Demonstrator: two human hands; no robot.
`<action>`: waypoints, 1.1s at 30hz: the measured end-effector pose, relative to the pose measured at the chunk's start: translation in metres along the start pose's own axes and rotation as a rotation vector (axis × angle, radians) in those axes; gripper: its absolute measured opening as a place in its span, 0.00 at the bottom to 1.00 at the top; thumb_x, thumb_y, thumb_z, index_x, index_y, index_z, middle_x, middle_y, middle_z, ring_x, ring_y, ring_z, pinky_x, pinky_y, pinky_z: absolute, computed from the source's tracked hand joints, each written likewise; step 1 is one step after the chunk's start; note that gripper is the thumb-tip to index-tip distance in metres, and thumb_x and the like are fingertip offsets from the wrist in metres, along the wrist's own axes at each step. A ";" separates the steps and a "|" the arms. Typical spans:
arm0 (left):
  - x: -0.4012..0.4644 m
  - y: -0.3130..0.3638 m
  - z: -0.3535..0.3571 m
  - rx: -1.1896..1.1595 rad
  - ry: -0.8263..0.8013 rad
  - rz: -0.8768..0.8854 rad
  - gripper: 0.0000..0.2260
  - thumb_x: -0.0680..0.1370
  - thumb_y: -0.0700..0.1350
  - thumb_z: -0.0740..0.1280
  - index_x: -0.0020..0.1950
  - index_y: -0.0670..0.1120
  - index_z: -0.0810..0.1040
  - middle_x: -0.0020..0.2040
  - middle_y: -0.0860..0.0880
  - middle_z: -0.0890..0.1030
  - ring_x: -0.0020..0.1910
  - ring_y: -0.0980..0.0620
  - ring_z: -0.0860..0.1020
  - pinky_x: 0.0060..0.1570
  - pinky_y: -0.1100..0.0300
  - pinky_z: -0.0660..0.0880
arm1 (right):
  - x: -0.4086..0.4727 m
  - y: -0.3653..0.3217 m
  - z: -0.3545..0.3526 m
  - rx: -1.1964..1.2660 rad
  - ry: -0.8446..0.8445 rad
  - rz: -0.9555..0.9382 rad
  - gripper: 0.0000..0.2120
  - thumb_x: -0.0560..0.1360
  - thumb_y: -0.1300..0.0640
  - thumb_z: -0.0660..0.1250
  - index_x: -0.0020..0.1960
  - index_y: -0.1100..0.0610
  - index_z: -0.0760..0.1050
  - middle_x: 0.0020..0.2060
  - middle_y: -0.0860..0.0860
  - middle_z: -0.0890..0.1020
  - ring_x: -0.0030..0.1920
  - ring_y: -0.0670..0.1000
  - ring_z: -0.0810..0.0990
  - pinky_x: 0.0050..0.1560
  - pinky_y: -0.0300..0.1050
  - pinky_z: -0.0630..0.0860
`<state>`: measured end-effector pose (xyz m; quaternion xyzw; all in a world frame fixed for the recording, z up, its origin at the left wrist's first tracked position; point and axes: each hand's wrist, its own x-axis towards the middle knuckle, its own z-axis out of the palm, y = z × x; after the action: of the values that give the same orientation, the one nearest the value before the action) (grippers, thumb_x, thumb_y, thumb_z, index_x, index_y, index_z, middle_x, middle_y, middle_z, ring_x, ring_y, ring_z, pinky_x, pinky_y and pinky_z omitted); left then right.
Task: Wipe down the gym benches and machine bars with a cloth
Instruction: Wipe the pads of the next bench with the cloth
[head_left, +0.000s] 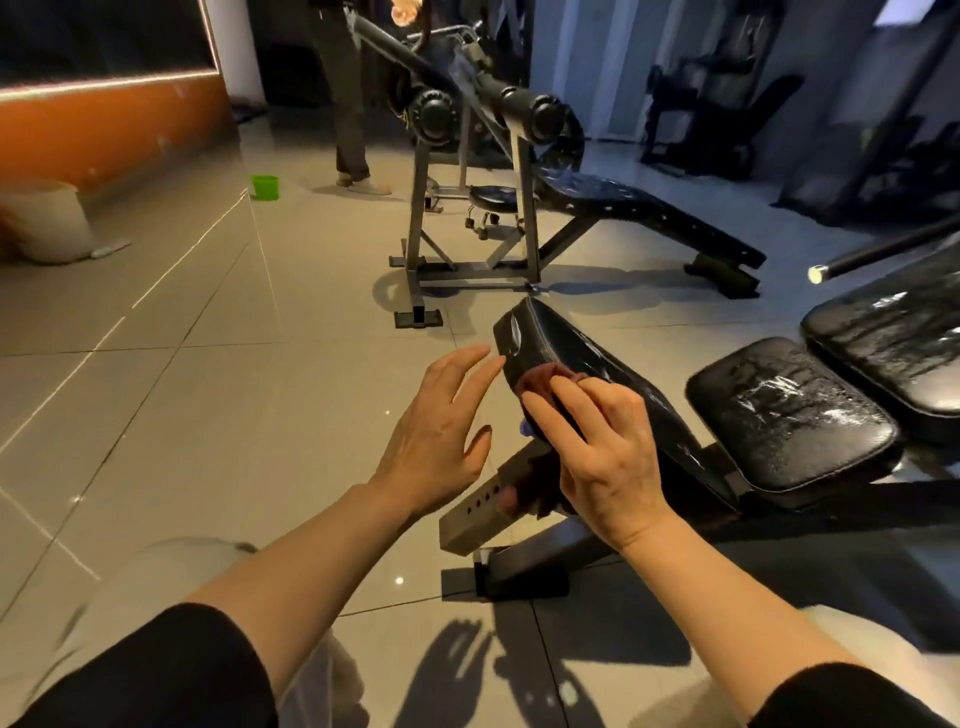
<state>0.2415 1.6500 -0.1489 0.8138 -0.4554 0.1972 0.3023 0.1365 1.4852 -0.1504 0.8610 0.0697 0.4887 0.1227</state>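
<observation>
Cloth (540, 376) pressed on bench pad (582, 358) by gripping right hand (602, 447); left hand (441, 426) hovers, fingers spread.

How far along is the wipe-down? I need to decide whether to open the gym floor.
Looks done: the seat pad and the pad beyond it show wet streaks. In hand: the right hand presses a dark red cloth on the near tilted pad; the left hand hovers open. Left, apparently: the roller bars on the far bench.
</observation>
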 end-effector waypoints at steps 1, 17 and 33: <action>0.002 -0.004 -0.002 -0.010 -0.031 0.020 0.33 0.73 0.41 0.72 0.75 0.48 0.63 0.73 0.47 0.64 0.72 0.50 0.61 0.66 0.59 0.64 | 0.003 -0.006 -0.001 0.000 0.004 0.052 0.14 0.78 0.60 0.61 0.63 0.57 0.72 0.59 0.58 0.76 0.58 0.59 0.72 0.55 0.56 0.73; 0.047 -0.054 -0.007 -0.266 -0.254 0.169 0.32 0.76 0.43 0.69 0.76 0.48 0.59 0.75 0.49 0.60 0.73 0.52 0.59 0.67 0.62 0.61 | 0.066 -0.073 0.003 -0.247 -0.094 0.524 0.22 0.69 0.64 0.66 0.63 0.60 0.77 0.58 0.57 0.81 0.61 0.57 0.70 0.54 0.55 0.77; 0.117 -0.130 0.025 -0.539 -0.271 0.650 0.27 0.73 0.38 0.71 0.72 0.47 0.70 0.71 0.49 0.71 0.73 0.50 0.64 0.70 0.53 0.65 | 0.107 -0.096 0.067 -0.581 -0.261 0.649 0.22 0.71 0.67 0.68 0.65 0.63 0.76 0.62 0.59 0.79 0.64 0.59 0.76 0.70 0.54 0.68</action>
<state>0.4138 1.6131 -0.1387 0.5390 -0.7583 0.0479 0.3634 0.2486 1.5933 -0.1220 0.8225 -0.3598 0.3885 0.2075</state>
